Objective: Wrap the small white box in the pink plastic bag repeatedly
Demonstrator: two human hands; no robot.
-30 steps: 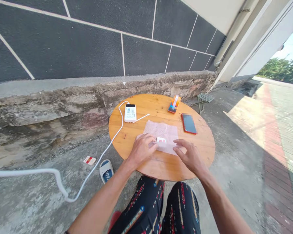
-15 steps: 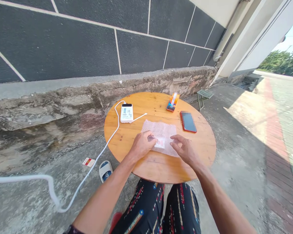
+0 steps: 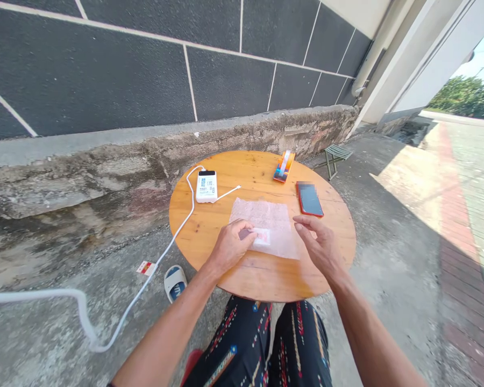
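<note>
A sheet of bubble wrap (image 3: 260, 211) lies flat on the round wooden table (image 3: 201, 236) in front of me. On it rests a small flat white packet (image 3: 263, 237) with a faint reddish print. My left hand (image 3: 234, 243) grips the packet's left edge, thumb in front and fingers curled behind; part of that edge is hidden. To the right of the wrap, my right hand (image 3: 318, 241) hovers with thumb and fingers apart, holding nothing.
A red-edged phone (image 3: 311, 201) and an orange tape dispenser (image 3: 284, 166) are at the table's right. A white power bank (image 3: 207, 187) with a white cable (image 3: 171, 242) stands left. A slipper (image 3: 175, 283) is on the ground; a folding stool (image 3: 336, 155) stands beyond.
My right hand has moved right, off the bubble wrap, and its fingers have spread. My left hand stays at the packet. The whole view has shifted slightly.
</note>
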